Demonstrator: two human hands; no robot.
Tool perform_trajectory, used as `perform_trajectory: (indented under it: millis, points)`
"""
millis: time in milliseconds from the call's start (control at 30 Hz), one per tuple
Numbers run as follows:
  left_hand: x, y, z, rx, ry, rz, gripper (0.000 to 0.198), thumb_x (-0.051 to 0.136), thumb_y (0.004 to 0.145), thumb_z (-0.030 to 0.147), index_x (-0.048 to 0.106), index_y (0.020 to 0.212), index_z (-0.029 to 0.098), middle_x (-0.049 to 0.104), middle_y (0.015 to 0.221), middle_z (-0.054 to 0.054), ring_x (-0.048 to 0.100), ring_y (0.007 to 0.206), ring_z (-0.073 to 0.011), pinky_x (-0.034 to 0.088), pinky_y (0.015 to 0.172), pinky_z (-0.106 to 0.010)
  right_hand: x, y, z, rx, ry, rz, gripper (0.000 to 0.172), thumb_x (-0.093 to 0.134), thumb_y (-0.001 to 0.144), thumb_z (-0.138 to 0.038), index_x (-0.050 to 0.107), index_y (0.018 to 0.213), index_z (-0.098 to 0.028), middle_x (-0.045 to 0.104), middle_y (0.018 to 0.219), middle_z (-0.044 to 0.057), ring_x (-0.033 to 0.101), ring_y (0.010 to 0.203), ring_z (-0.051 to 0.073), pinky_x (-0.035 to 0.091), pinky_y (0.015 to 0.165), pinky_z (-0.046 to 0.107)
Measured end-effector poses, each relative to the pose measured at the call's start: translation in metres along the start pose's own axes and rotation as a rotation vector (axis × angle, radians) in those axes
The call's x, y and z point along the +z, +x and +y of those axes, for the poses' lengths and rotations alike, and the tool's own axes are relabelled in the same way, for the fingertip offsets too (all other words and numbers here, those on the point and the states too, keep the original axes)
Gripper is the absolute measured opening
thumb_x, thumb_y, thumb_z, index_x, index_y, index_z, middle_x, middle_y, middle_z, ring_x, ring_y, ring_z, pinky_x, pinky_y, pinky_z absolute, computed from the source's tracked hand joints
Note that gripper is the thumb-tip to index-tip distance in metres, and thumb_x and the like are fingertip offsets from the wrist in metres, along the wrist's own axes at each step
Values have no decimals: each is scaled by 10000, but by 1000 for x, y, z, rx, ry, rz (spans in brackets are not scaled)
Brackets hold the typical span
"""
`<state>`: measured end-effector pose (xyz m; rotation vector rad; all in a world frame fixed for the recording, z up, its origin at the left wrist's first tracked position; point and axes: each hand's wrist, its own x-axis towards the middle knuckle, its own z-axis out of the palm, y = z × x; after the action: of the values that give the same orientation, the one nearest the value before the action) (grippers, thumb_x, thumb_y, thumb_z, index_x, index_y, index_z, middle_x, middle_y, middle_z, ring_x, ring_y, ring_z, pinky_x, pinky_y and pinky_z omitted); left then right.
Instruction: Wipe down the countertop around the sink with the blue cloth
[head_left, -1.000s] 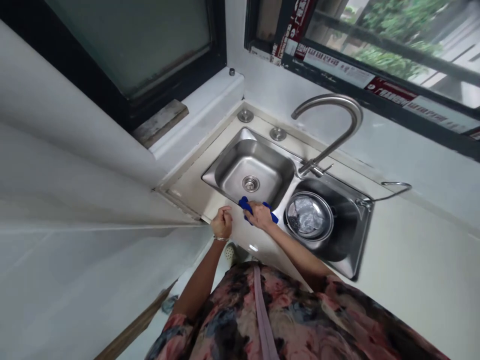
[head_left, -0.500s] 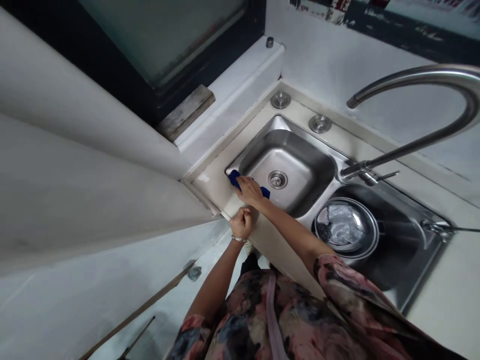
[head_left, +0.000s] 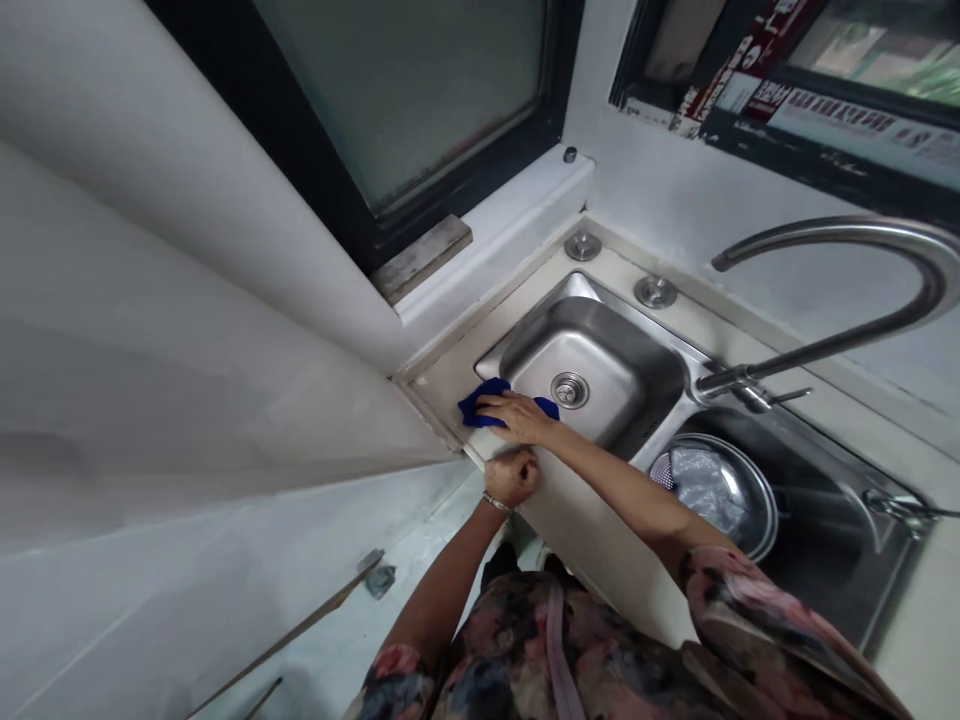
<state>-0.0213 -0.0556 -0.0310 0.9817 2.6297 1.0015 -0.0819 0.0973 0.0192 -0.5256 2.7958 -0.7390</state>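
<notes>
My right hand (head_left: 516,415) presses a blue cloth (head_left: 480,403) flat on the pale counter, at the front left corner of the steel sink (head_left: 592,345). Its fingers lie stretched over the cloth. My left hand (head_left: 514,475) is closed in a fist against the counter's front edge (head_left: 559,500), just below the right hand, with a bracelet on the wrist. Whether the fist holds anything is hidden. The left sink basin has a round drain (head_left: 569,390).
A curved steel tap (head_left: 847,290) arches over the sink. A steel bowl holding a strainer (head_left: 716,490) sits in the right basin. Two round metal caps (head_left: 583,245) lie behind the sink. A dark-framed window (head_left: 420,110) stands above, a white wall at left.
My right hand has slid the blue cloth leftward along the sink's front rim to its left corner. My left fist has stayed at the counter edge. The view has shifted.
</notes>
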Motion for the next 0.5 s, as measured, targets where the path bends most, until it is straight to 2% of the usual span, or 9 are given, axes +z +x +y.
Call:
perform_trajectory:
  millis: [133,267,400,500]
  points:
    - [1,-1,-1,-38,34,-33,208,598,833,214,800,881,225,772,726,-37,706,645,-186,526,626,-280,-5,49,-7,128,-90,-12,556,557,1007,-315,530,1563,-312,418,1683,39,580,1269,294,516,1041,452]
    - [0,-4,0,-77,50,-69,253,566,874,215,808,945,233,783,762,-41,704,646,-181,519,629,-279,-9,91,1,226,-45,53,572,524,1018,-305,492,1588,-318,350,1718,33,607,1255,294,549,1041,457]
    - [-4,-6,2,-114,71,-92,256,559,885,219,804,955,238,780,763,-41,700,655,-169,516,639,-264,-9,99,31,251,72,179,544,490,1035,-328,499,1576,-276,356,1712,19,564,1382,252,544,1102,406]
    - [-5,-5,3,-126,83,-101,247,565,882,225,801,951,247,780,766,-20,696,660,-156,513,636,-247,-15,87,63,380,78,270,576,455,1040,-289,440,1614,-238,307,1737,37,536,1425,263,541,1116,413]
